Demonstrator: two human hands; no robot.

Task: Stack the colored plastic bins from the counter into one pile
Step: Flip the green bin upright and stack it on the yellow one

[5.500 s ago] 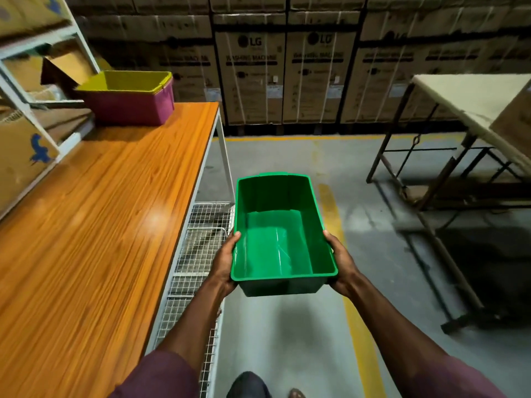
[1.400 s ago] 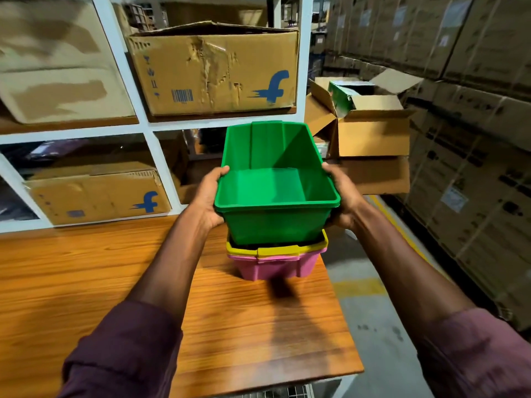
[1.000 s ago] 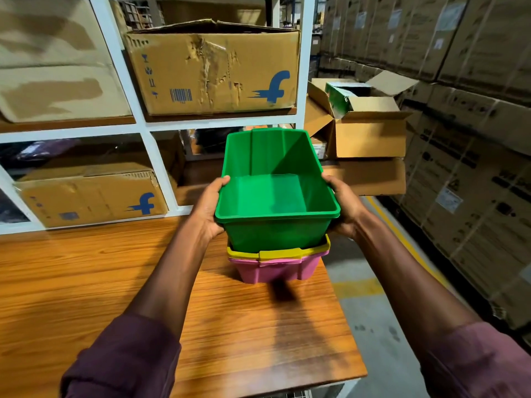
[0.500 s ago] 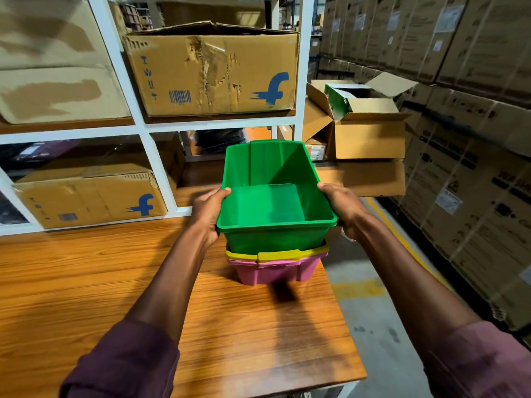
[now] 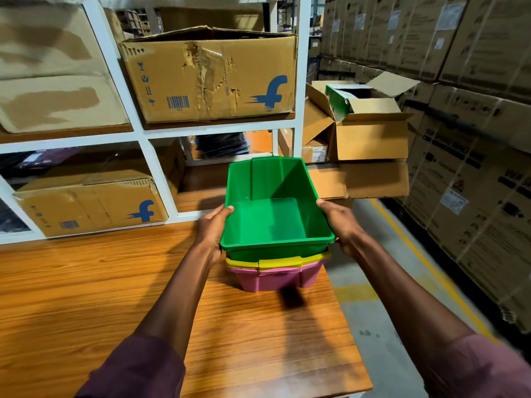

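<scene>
A green bin sits nested in a yellow bin, which is nested in a pink bin. Only the rims and a little of the walls of the lower two show. The pile stands near the right end of the wooden counter. My left hand grips the green bin's left rim, thumb over the edge. My right hand grips its right rim the same way.
White shelving with cardboard boxes stands behind the counter. More open boxes are piled to the right. Tall stacked cartons line the right side of a grey aisle with a yellow floor line.
The green bin has come down into the yellow and pink bins, from hovering above them to sitting deep inside. Both hands stayed on its rims and went down with it.
</scene>
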